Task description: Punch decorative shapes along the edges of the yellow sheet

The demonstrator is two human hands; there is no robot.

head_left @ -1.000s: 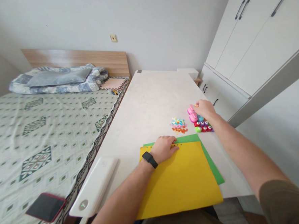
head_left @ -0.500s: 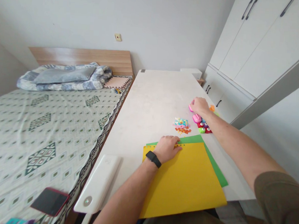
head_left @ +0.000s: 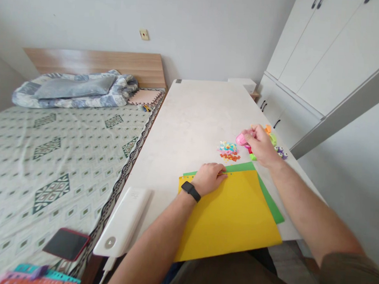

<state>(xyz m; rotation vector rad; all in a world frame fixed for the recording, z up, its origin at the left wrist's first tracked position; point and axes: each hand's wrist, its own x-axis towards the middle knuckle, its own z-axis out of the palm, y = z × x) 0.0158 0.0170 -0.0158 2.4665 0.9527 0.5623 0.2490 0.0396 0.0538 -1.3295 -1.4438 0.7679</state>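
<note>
My left hand (head_left: 209, 177), with a black watch at the wrist, rests on the top edge of the yellow paper (head_left: 230, 213), fingers curled at that edge and holding it. A row of small punched holes runs along the edge. Under it lies green paper (head_left: 271, 202), showing at the top and right. My right hand (head_left: 260, 144) grips a pink craft punch (head_left: 242, 139) just above the table, beyond the papers. Close to its left are small piles of blue-yellow cut-outs (head_left: 227, 147) and orange cut-outs (head_left: 229, 156). Other punches are partly hidden behind this hand.
Purple punches with eyes (head_left: 281, 152) and a light-green punch (head_left: 273, 139) sit near the table's right edge. A white power bank (head_left: 123, 223) lies at the left edge with a cable. Left of the white table (head_left: 197, 112) is a bed with a tablet (head_left: 67, 243).
My right hand has drawn back slightly, now holding the pink punch. My left hand stays on the paper's edge. The whole view has shifted a little.
</note>
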